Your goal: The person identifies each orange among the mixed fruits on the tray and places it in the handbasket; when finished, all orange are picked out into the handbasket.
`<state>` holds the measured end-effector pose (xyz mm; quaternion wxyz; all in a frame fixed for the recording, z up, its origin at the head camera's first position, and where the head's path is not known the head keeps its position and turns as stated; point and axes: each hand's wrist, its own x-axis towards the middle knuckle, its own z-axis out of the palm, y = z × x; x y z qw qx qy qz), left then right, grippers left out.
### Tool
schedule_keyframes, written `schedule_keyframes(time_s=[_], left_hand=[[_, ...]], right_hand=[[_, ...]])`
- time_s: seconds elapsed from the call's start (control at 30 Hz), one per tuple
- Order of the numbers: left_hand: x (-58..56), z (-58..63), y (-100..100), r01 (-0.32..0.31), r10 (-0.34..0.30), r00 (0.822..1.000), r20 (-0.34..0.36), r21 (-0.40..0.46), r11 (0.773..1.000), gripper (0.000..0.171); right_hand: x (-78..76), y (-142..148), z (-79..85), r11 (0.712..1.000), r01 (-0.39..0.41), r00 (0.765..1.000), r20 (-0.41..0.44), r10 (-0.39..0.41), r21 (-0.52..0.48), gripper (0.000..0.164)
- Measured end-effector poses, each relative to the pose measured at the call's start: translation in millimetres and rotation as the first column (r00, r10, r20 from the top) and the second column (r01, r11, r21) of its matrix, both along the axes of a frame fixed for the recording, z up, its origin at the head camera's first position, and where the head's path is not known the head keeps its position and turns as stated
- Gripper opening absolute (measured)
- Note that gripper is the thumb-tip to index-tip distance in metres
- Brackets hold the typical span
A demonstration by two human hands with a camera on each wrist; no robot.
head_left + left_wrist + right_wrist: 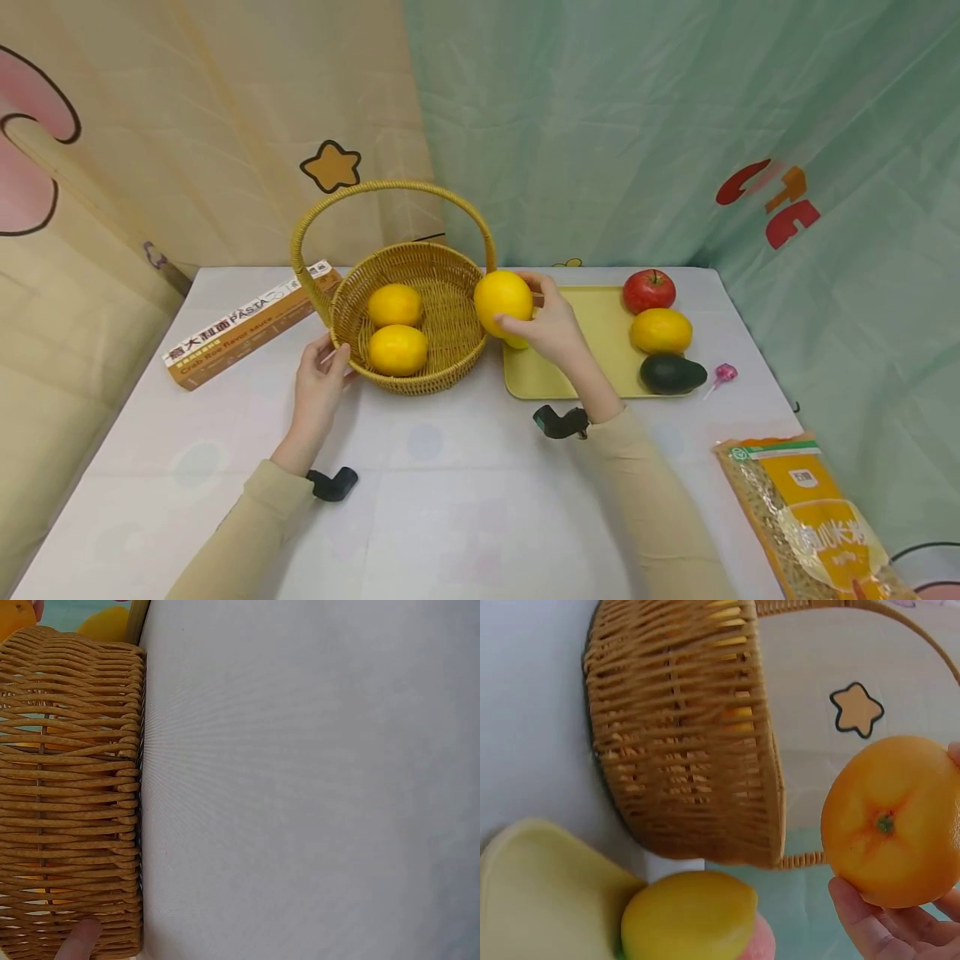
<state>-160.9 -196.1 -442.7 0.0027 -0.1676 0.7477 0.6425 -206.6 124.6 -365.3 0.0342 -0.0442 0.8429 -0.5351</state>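
My right hand (553, 321) holds an orange (892, 821) beside the right rim of a wicker basket (450, 358), above the tray's left end. In the right wrist view its stem end faces the camera. My left hand (318, 379) grips the basket's left front side, and one digit shows on the weave in the left wrist view. Inside the basket lie two lemons (395, 305). Under the held orange, another lemon (690, 915) sits at the tray's end, with part of a pink fruit (761, 941) behind it.
The yellow tray (592, 317) also bears a red apple (648, 292), a lemon (662, 332) and an avocado (671, 373). A lollipop (724, 373) lies to its right. A pasta box (247, 325) is left of the basket; a grain bag (813, 517) lies front right. Curtains hang behind.
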Motion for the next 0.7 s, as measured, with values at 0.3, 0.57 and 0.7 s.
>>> schedule_keyframes(time_s=[0.3,0.57,0.7], left_hand=[[0.4,0.6,0,-0.004,0.004,1.000,0.002,-0.005,1.000,0.058],[0.5,1.5,0,0.000,0.000,1.000,0.001,-0.001,1.000,0.058],[0.5,1.2,0,0.005,-0.005,1.000,-0.002,0.001,1.000,0.057]], right_hand=[[-9.1,-41,-9.0,0.985,-0.095,0.984,-0.136,0.115,0.144,0.080],[-24.3,-71,-20.9,0.937,-0.125,0.960,-0.201,0.197,0.326,0.079],[-33.4,-79,-25.9,0.899,-0.129,0.950,-0.207,0.233,0.419,0.078]])
